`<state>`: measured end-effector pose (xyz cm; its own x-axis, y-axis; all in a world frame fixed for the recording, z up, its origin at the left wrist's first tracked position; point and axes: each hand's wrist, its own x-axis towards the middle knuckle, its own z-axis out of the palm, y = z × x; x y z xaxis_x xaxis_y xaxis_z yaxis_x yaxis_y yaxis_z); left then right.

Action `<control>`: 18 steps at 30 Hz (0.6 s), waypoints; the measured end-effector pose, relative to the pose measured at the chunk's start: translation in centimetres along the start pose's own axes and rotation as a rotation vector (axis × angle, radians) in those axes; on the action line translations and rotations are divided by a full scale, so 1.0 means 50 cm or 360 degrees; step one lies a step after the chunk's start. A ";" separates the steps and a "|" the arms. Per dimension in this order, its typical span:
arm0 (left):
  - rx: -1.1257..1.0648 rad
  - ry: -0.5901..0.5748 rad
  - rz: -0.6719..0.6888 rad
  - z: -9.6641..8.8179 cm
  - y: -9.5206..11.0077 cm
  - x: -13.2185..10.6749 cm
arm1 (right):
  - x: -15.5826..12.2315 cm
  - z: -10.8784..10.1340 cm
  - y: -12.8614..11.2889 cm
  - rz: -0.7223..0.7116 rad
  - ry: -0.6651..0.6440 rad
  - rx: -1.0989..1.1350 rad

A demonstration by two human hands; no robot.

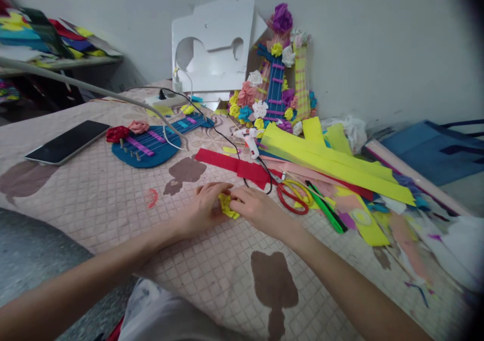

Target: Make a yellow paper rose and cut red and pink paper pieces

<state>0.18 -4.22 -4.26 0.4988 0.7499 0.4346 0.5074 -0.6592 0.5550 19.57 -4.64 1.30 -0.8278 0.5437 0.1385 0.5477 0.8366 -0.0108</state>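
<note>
Between my two hands is a small yellow crepe paper flower [228, 206], held low over the tablecloth. My left hand [207, 205] curls around its left side, with the fingertips partly hidden behind it. From the right, my right hand [251, 207] pinches its upper edge between thumb and fingers. Just beyond the hands lies a folded red crepe paper strip [234, 165]. A white glue gun [249, 140] rests behind that strip. Scissors [293, 197] with red and yellow handles lie to the right of my right hand, beside a green utility knife [328, 210].
Yellow crepe strips [336, 162] and scraps cover the right side. A blue paper guitar [151, 141] with roses lies at the left, near a tablet [70, 141]. Flower-decorated guitars [276, 86] and a cut white foam board [214, 43] lean on the wall. A black cord [223, 133] crosses the table.
</note>
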 end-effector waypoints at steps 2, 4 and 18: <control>-0.0003 0.0001 -0.0013 0.000 0.000 -0.001 | 0.001 0.000 0.000 0.0008 0.0001 0.0084; -0.0007 -0.0012 -0.0030 0.000 0.000 -0.001 | 0.000 0.001 -0.002 0.0072 0.0058 0.0326; -0.0054 -0.0064 -0.0091 -0.002 0.001 -0.001 | -0.047 0.035 0.011 0.1024 0.0875 0.1887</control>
<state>0.13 -4.28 -4.17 0.4980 0.7829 0.3730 0.5120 -0.6125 0.6022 21.60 -5.37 -0.76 -0.1842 0.9721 0.1452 0.1530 0.1742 -0.9727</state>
